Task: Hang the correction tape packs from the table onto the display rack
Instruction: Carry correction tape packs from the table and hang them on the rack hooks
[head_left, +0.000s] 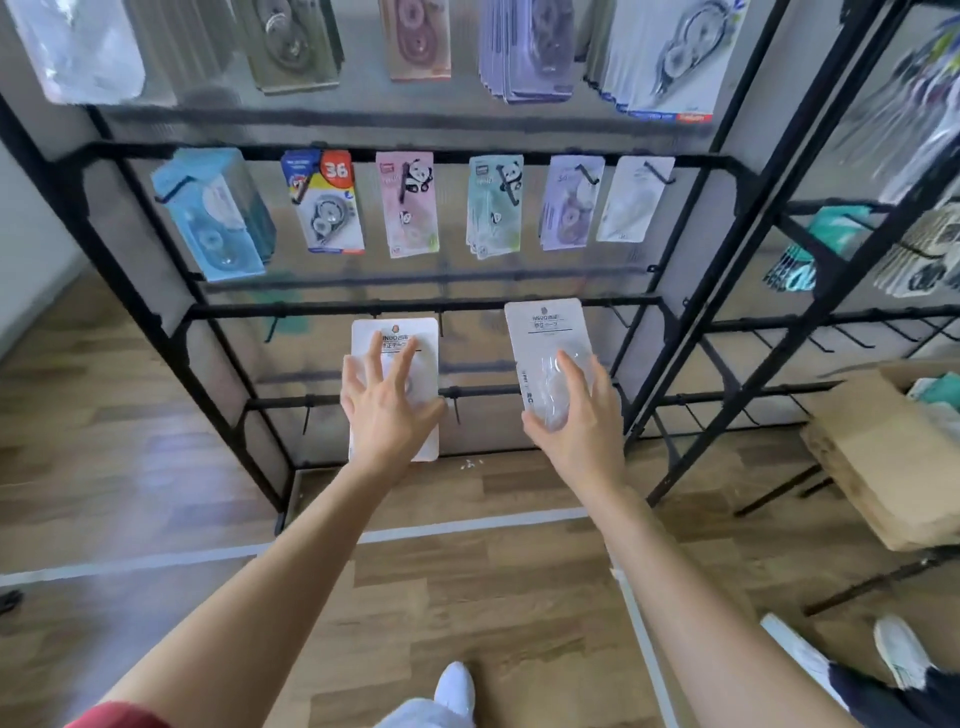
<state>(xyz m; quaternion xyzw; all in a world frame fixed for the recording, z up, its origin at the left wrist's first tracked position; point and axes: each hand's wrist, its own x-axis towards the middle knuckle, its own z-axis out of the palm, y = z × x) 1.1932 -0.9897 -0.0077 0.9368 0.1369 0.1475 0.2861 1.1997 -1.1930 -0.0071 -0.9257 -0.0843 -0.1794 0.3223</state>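
upper rows of the display rack (311, 310) already carry packs. left hand (387, 415) presses spread fingers on one white pack (395, 332); right hand (576, 426) grasps a second pack (545, 332); both seem not hung yet.

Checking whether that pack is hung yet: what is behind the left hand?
A white pack, its printed top and bottom edge showing. The left hand, fingers spread, covers its middle, so what is inside is hidden. Whether it hangs from the rack is unclear.
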